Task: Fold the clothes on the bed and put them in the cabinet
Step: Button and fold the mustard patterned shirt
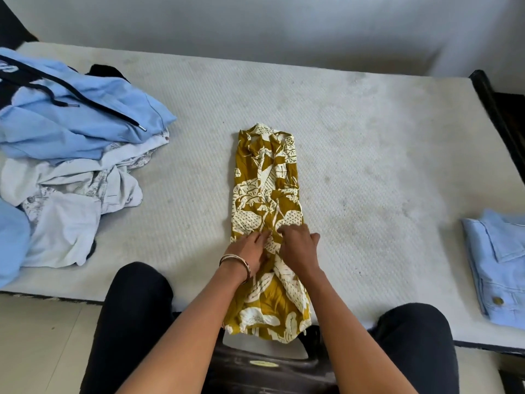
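From the head view, the mustard and cream printed garment (pixel 265 211) lies folded into a long narrow strip down the middle of the bed (pixel 369 155), its near end hanging over the edge at 6 o'clock. The left hand (pixel 250 253) rests flat on it with fingers (pixel 260 237) straight and slightly spread; the right hand (pixel 298 245) presses beside it, fingers lightly bent on the cloth, gripping nothing as far as I can tell. To do this step well, smooth the lapped edges flat along the centre, keep the side edges parallel, then bring the near end up toward 12 o'clock in even folds so the stack stays square. The unfolded heap, a light blue hoodie (pixel 71 115) over pale printed clothes (pixel 74 194), sits at 9 o'clock; a folded light blue shirt (pixel 500 265) lies at 3 o'clock. The mattress is off-white and textured, a plain grey wall (pixel 255 24) runs behind, and pale floor tiles (pixel 42 336) show at 7 o'clock. No cabinet is in view.
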`<state>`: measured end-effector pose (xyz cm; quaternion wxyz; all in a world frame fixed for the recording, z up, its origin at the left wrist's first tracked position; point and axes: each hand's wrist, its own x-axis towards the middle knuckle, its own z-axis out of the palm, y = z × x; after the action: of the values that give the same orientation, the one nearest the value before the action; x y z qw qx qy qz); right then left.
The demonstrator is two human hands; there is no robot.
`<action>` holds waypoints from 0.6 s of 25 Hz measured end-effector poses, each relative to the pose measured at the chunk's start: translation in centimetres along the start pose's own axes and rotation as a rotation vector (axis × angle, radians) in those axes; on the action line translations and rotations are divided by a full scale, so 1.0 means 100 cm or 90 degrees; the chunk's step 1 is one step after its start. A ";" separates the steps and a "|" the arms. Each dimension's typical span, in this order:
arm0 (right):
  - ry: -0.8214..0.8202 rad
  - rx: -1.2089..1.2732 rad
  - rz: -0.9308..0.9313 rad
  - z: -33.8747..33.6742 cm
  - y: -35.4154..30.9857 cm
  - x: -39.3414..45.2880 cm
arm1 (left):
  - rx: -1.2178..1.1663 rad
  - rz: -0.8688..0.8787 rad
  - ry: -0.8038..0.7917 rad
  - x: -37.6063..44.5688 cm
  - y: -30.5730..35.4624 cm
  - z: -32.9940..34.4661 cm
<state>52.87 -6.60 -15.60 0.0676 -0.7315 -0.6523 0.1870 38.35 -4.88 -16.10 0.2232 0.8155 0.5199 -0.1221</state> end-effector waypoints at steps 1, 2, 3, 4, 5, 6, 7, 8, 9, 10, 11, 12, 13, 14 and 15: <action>0.038 0.078 0.006 0.000 -0.002 0.018 | -0.047 0.004 0.026 0.011 -0.004 -0.004; 0.056 0.158 0.006 0.000 -0.005 0.036 | -0.130 -0.010 0.095 0.021 -0.010 -0.006; 0.054 0.222 0.021 0.002 -0.010 0.053 | -0.227 -0.065 0.191 0.030 -0.015 -0.008; 0.041 0.270 0.050 0.003 -0.016 0.068 | -0.301 -0.161 0.293 0.039 -0.020 -0.011; 0.031 0.296 0.083 0.004 -0.022 0.081 | -0.346 -0.265 0.355 0.048 -0.026 -0.017; 0.017 0.305 0.122 0.007 -0.025 0.093 | -0.374 -0.351 0.364 0.057 -0.032 -0.023; -0.002 0.304 0.156 0.008 -0.027 0.102 | -0.389 -0.402 0.322 0.066 -0.038 -0.029; -0.024 0.307 0.178 0.011 -0.029 0.106 | -0.386 -0.415 0.252 0.074 -0.044 -0.031; -0.037 0.333 0.189 0.013 -0.030 0.108 | -0.373 -0.409 0.192 0.080 -0.049 -0.031; -0.036 0.381 0.194 0.014 -0.031 0.108 | -0.354 -0.393 0.171 0.084 -0.053 -0.031; -0.024 0.441 0.193 0.014 -0.030 0.108 | -0.348 -0.385 0.181 0.086 -0.056 -0.030; -0.012 0.495 0.189 0.014 -0.029 0.107 | -0.356 -0.379 0.213 0.086 -0.058 -0.030; -0.005 0.533 0.180 0.012 -0.028 0.105 | -0.365 -0.375 0.255 0.085 -0.058 -0.030; -0.001 0.557 0.171 0.011 -0.026 0.103 | -0.354 -0.370 0.294 0.083 -0.058 -0.028; 0.004 0.567 0.164 0.011 -0.024 0.103 | -0.327 -0.368 0.318 0.081 -0.056 -0.027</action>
<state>51.05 3.71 -17.73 0.3533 -0.7067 -0.4118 0.4540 36.70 4.90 -18.55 0.2430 0.5599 0.7770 0.1537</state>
